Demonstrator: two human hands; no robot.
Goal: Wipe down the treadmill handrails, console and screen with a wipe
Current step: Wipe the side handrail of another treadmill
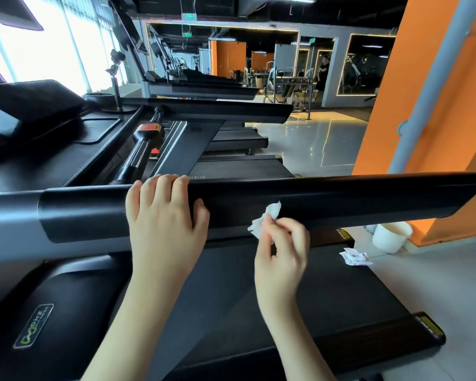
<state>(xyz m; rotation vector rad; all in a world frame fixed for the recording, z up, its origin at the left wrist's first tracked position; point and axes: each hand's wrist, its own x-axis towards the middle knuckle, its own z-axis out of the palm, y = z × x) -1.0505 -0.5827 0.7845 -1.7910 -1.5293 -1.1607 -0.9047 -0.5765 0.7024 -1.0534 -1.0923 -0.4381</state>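
A thick black handrail (341, 200) runs across the middle of the view from left to right. My left hand (162, 215) grips it, fingers curled over its top and thumb on its near face. To the right, my right hand (282, 243) pinches a crumpled white wipe (267, 218) between thumb and fingertips, and the wipe touches the rail's near lower face. The console (66, 149) lies beyond the rail at the left, with the dark tilted screen (30, 101) at its far left.
The treadmill belt (300, 292) lies below the rail. A torn white wrapper (355, 257) sits on the belt's right edge, and a white bucket (390, 237) stands on the floor beside it. A phone stand (117, 83) rises from the console. More treadmills line up beyond.
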